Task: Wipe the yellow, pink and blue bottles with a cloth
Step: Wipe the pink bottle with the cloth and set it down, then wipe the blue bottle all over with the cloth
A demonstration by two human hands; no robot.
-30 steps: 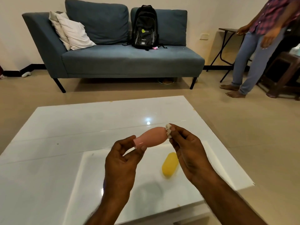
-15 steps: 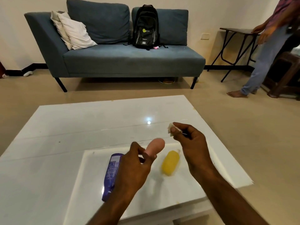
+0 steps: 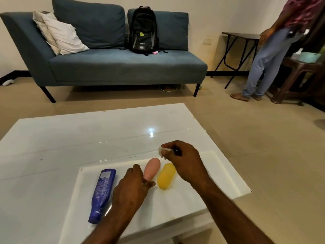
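While both forearms enter from the bottom edge, the left hand sits nearest, its fingers and thumb curled round the narrow near end of the pink bottle, gripping it. The pink bottle lies lengthwise on a white panel at the near right of the table, rounded end pointing away. Cannot tell whether it rests fully on the panel or is slightly lifted.

The blue bottle lies on its side on the same panel, left of the left hand and apart from the pink bottle, with a label of small print facing up. The yellow bottle lies just right of the pink bottle, side by side, with a narrow gap between them.

The right hand hovers above the far ends of the pink and yellow bottles. Its thumb and fingertips pinch a small white cloth, wadded up. The cloth is clear of all three bottles.

Beyond the panel the glossy white tabletop shows a lamp reflection. Further off is a beige floor, then a blue-grey sofa against the wall. Two pale pillows sit at its left end and a black backpack stands upright against the back cushions. Far right there is a dark folding table, and a person in jeans stands with a hand at its edge.
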